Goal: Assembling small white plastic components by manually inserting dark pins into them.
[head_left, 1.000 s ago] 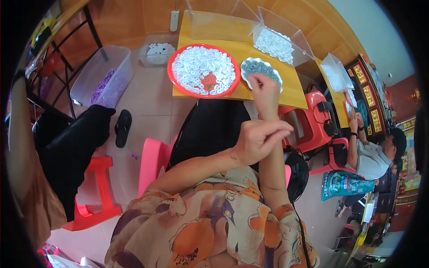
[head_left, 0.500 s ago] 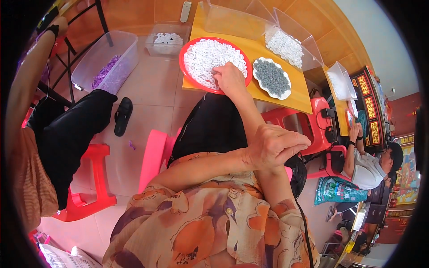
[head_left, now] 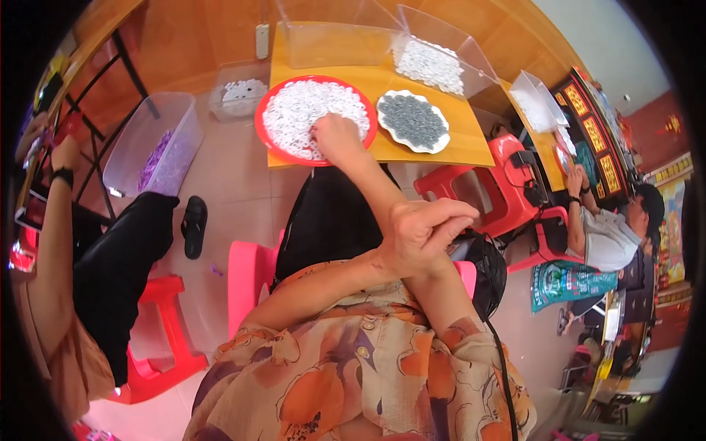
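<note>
My forearms cross, the left lying over the right. My right hand (head_left: 340, 138) reaches into a round red tray (head_left: 262, 140) heaped with small white ring-shaped pieces (head_left: 305, 110). Its fingers are curled together, tips down among the rings; whether a piece is between them is hidden. My left hand (head_left: 426, 234) is held in the air above my right forearm, thumb and fingers pressed together and pointing right. What they hold, if anything, does not show. Right of the red tray sits a scalloped white dish (head_left: 435, 144) full of small grey pieces (head_left: 410, 120).
Clear plastic bins (head_left: 334, 44) stand at the back of the yellow table (head_left: 471, 151), one with white pieces (head_left: 430, 62). Red stools (head_left: 507, 198) and a black bag (head_left: 485, 272) are to the right. Co-workers sit at left and right. A bin (head_left: 187, 140) with purple pieces stands on the floor.
The view has shifted, so the table appears further left and lower. My right hand stays in the white rings and my left hand stays pinched. The left co-worker's hand has moved lower.
</note>
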`<state>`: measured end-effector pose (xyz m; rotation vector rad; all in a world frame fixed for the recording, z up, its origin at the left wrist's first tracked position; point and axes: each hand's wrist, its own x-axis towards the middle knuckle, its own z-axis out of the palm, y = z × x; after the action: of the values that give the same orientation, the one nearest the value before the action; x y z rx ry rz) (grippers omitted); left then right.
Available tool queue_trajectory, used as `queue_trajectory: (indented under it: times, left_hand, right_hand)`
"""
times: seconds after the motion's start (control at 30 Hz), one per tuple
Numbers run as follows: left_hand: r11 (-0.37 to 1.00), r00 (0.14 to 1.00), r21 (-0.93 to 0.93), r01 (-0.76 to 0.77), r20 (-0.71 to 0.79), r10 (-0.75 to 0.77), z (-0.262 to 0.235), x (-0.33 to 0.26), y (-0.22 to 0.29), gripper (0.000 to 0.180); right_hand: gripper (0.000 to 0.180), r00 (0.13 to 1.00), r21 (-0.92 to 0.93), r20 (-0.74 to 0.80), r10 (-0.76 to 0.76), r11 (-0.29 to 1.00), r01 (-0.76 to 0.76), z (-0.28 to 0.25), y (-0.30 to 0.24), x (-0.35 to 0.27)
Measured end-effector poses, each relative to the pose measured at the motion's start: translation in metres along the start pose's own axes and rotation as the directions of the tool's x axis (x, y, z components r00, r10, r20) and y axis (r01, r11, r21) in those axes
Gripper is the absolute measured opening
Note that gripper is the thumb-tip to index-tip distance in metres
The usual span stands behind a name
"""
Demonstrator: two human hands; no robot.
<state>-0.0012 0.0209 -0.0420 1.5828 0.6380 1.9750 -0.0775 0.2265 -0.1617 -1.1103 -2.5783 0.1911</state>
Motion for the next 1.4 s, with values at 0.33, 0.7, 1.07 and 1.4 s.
queue_trajectory:
  times: [0.33, 0.7, 1.07, 1.4]
  left_hand:
    - [0.965, 0.962, -0.070, 0.254, -0.081, -0.259, 0.037, 0.007, 0.006, 0.015]
    - [0.963, 0.869, -0.123, 0.241, -0.414, -0.270, 0.037, 0.031, -0.022, 0.029]
    - [0.498, 0.658, -0.638, 0.587, 0.017, -0.753, 0.016, 0.033, -0.037, 0.026]
    - [0.485, 0.602, -0.677, 0.554, -0.077, -0.795, -0.010, 0.031, -0.053, 0.042]
  right_hand:
    - [0.011, 0.932, 0.194, -0.362, 0.012, 0.979, 0.063, -0.043, 0.018, -0.035]
    - [0.007, 0.692, 0.564, -0.672, 0.264, 0.787, 0.248, -0.215, 0.027, -0.189]
    - [0.019, 0.588, 0.294, -0.808, -0.029, 0.845, 0.446, -0.203, 0.052, -0.203]
    - [0.012, 0.670, 0.379, -0.718, 0.191, 0.914, 0.144, -0.191, 0.085, -0.190]
